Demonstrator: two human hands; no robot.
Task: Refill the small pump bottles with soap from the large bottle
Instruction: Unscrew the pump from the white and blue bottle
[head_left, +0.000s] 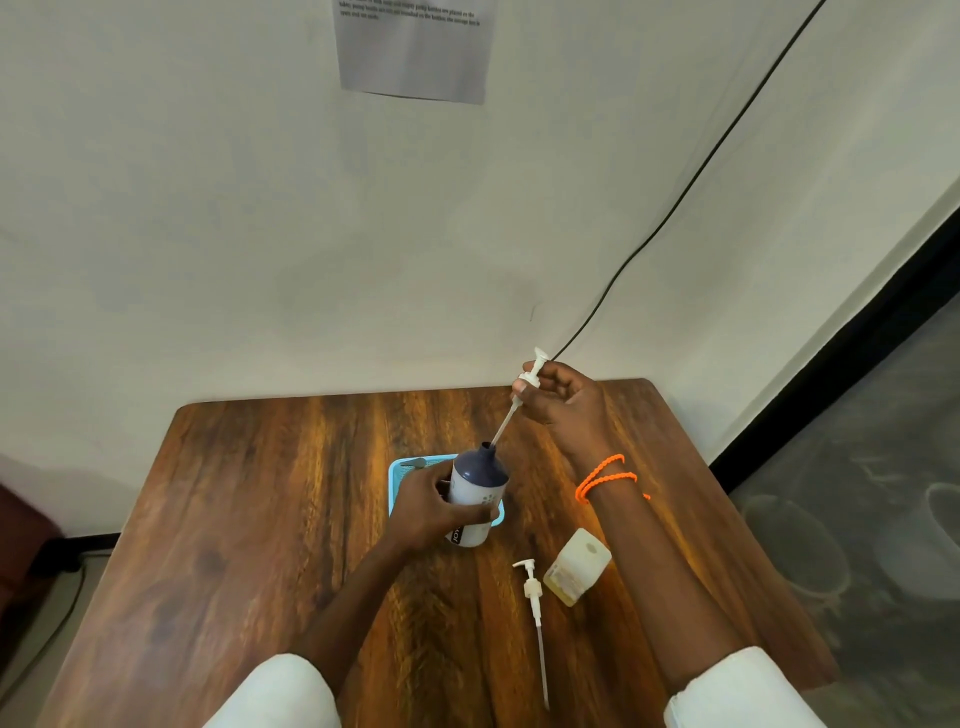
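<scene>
My left hand (431, 506) grips a small white bottle with a dark blue top (475, 491), upright at the middle of the wooden table (234, 519). My right hand (561, 400) pinches a white pump head (532, 371) above and to the right of the bottle. Its thin tube slants down and its tip sits at the bottle's open neck. A second white pump (535, 603) with a long tube lies flat on the table in front. Beside it stands a square, translucent bottle with yellowish soap (576, 566), uncapped.
A light blue tray (402, 470) sits behind the held bottle, mostly hidden by it. A black cable (675, 208) runs down the wall to the table's back edge. A printed sheet (415, 47) hangs on the wall. The table's right edge drops to a dark floor.
</scene>
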